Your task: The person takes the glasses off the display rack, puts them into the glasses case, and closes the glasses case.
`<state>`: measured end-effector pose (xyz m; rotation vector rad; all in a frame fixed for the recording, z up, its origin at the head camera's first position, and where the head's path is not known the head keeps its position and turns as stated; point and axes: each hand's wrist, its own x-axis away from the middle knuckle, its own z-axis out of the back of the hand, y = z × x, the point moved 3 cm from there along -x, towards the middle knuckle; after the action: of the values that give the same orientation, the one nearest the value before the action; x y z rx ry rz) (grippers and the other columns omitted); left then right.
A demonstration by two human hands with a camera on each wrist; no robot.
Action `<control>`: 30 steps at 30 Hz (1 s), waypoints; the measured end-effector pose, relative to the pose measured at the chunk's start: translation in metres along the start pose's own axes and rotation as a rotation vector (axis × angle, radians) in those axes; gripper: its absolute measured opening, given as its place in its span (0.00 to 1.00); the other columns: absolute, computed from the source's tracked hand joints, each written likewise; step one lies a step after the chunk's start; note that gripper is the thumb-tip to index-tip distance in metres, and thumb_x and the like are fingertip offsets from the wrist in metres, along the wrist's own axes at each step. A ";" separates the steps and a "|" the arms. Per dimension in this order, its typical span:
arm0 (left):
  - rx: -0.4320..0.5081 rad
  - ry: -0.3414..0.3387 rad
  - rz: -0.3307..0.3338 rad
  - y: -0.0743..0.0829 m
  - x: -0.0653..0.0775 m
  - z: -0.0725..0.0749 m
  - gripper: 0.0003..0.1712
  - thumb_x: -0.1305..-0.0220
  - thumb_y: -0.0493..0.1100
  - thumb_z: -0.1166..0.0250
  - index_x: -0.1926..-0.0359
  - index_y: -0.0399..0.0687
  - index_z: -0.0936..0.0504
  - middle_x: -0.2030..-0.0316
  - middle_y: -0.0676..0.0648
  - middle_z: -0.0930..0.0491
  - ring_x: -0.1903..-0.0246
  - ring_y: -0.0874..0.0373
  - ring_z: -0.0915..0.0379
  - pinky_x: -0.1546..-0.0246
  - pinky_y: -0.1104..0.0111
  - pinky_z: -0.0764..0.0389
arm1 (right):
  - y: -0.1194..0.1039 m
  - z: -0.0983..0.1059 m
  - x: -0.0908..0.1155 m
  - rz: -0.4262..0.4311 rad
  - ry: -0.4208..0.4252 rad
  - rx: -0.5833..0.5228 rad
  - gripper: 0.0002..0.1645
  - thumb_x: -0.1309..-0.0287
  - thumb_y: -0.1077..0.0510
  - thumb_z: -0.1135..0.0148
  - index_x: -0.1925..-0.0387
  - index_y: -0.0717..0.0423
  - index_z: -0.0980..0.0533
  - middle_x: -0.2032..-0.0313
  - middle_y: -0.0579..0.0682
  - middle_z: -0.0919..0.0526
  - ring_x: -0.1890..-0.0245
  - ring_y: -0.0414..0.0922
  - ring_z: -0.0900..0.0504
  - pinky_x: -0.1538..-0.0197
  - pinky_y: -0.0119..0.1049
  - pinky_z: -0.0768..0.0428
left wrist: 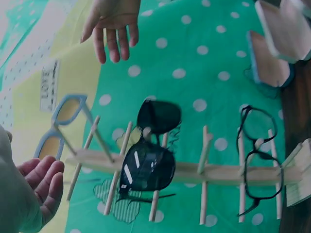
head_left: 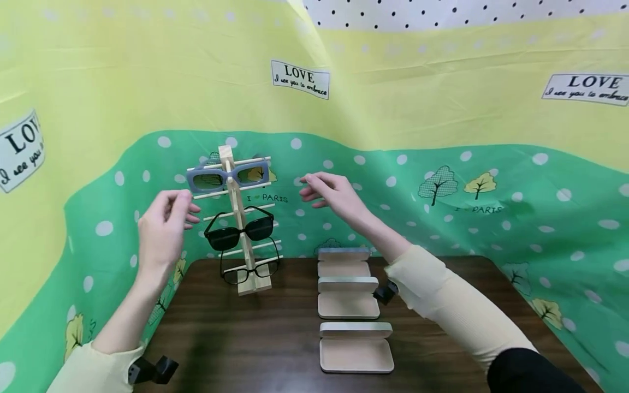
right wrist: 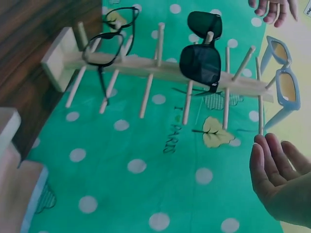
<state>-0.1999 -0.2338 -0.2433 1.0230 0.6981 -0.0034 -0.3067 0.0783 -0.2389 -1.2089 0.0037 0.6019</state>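
Observation:
A wooden display stand (head_left: 254, 284) with thin pegs rises at the back left of the table. Blue-framed sunglasses (head_left: 250, 174) sit at its top, black sunglasses (head_left: 259, 228) in the middle, and thin black-rimmed eyeglasses (head_left: 250, 271) near its foot. My left hand (head_left: 162, 232) hovers just left of the blue pair, fingers loosely bent, holding nothing. To the right of the stand my right hand (head_left: 335, 195) hangs in the air with relaxed fingers. In the right wrist view, this right hand (right wrist: 282, 182) appears near a top peg's tip, empty; whether it touches cannot be told.
Three opened glasses cases stand in a row right of the stand: a front case (head_left: 356, 356), a middle case (head_left: 348, 305) and a back case (head_left: 343, 268). The brown table (head_left: 275, 333) meets a green and yellow printed cloth (head_left: 393, 207) behind.

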 end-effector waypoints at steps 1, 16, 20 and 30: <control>0.012 0.007 0.033 -0.002 -0.004 0.003 0.23 0.22 0.62 0.48 0.49 0.51 0.19 0.66 0.58 0.16 0.69 0.68 0.18 0.65 0.79 0.19 | -0.003 -0.003 -0.005 -0.004 0.002 -0.011 0.27 0.21 0.41 0.51 0.39 0.56 0.22 0.48 0.59 0.14 0.46 0.53 0.13 0.44 0.46 0.14; 0.233 -0.180 0.274 -0.021 -0.039 0.003 0.27 0.22 0.67 0.54 0.52 0.51 0.23 0.69 0.60 0.17 0.70 0.66 0.18 0.66 0.76 0.17 | -0.017 -0.033 -0.051 -0.160 -0.005 -0.103 0.33 0.23 0.38 0.50 0.46 0.64 0.20 0.47 0.63 0.14 0.44 0.59 0.14 0.39 0.52 0.17; 0.311 -0.242 0.306 -0.023 -0.042 0.002 0.28 0.23 0.68 0.53 0.52 0.51 0.25 0.75 0.60 0.16 0.72 0.64 0.18 0.67 0.75 0.18 | -0.016 -0.039 -0.059 -0.201 -0.003 -0.125 0.32 0.24 0.37 0.50 0.49 0.62 0.18 0.48 0.63 0.13 0.46 0.58 0.14 0.41 0.48 0.15; 0.397 -0.277 0.310 -0.021 -0.047 -0.002 0.32 0.23 0.67 0.50 0.52 0.40 0.23 0.72 0.58 0.16 0.72 0.63 0.18 0.67 0.74 0.17 | -0.024 -0.054 -0.071 -0.242 0.002 -0.146 0.32 0.24 0.38 0.48 0.47 0.63 0.18 0.61 0.57 0.11 0.56 0.53 0.10 0.60 0.33 0.12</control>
<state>-0.2444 -0.2578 -0.2357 1.4716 0.2835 -0.0151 -0.3395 -0.0044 -0.2158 -1.3284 -0.1852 0.3940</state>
